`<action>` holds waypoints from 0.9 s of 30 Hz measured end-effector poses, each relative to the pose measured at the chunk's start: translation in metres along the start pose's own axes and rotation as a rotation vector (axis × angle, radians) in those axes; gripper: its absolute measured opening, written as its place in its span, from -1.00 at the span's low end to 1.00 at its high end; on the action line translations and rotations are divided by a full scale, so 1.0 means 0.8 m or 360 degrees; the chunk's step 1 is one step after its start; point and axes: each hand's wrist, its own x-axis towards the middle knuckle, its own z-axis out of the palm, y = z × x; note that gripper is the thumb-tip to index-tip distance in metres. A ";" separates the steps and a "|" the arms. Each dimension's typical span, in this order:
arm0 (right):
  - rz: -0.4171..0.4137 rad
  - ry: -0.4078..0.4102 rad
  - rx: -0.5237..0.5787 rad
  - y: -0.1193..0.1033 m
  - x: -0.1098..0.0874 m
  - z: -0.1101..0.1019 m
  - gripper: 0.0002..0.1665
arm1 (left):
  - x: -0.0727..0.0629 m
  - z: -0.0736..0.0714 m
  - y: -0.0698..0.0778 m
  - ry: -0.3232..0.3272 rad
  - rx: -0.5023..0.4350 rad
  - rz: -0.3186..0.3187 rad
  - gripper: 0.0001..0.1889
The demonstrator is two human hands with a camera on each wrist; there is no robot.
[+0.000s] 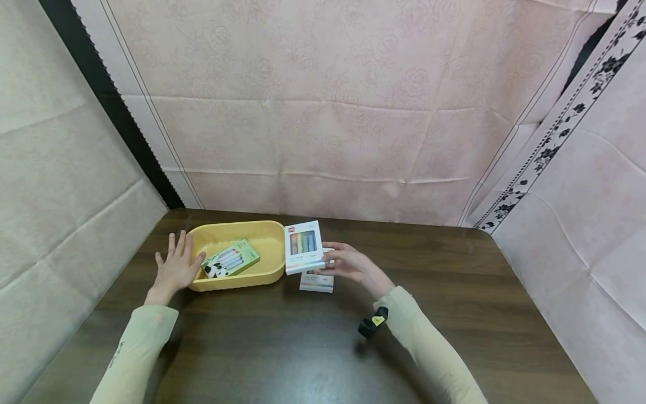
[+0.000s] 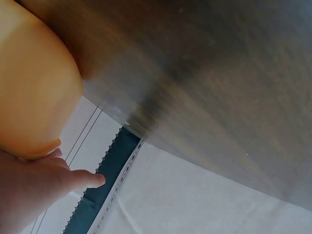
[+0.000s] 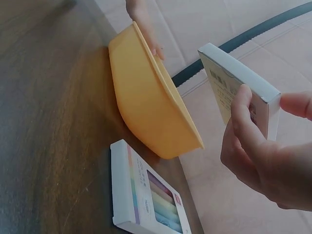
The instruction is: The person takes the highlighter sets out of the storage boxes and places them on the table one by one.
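My right hand grips a white box with a window showing coloured sticks. This box is raised beside the right end of a yellow tub. In the right wrist view, the fingers hold the box's printed back and the thumb is at its edge. A second white box of the same kind lies on the table, partly hidden below the held one. Inside the tub lies a green box with a panda print and pastel sticks. My left hand rests on the tub's left rim, fingers spread.
A dark wooden table carries everything. Pale patterned cloth hangs behind it and along both sides. A black strap with a small device is on the right wrist.
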 end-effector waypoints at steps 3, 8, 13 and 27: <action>-0.0005 -0.0027 -0.0023 0.000 -0.003 -0.004 -0.36 | -0.001 -0.001 0.002 -0.0013 0.0001 -0.0007 -0.24; 0.0019 -0.0002 0.0028 0.000 -0.008 -0.009 -0.35 | 0.000 -0.002 0.002 -0.0025 0.0004 -0.0004 -0.23; 0.0017 -0.0026 -0.0007 0.001 -0.013 -0.014 -0.32 | 0.000 -0.002 0.003 -0.0026 0.0003 -0.0005 -0.23; 0.0012 -0.0020 0.0031 0.005 -0.024 -0.025 -0.33 | 0.000 -0.002 0.002 -0.0039 0.0000 -0.0014 -0.25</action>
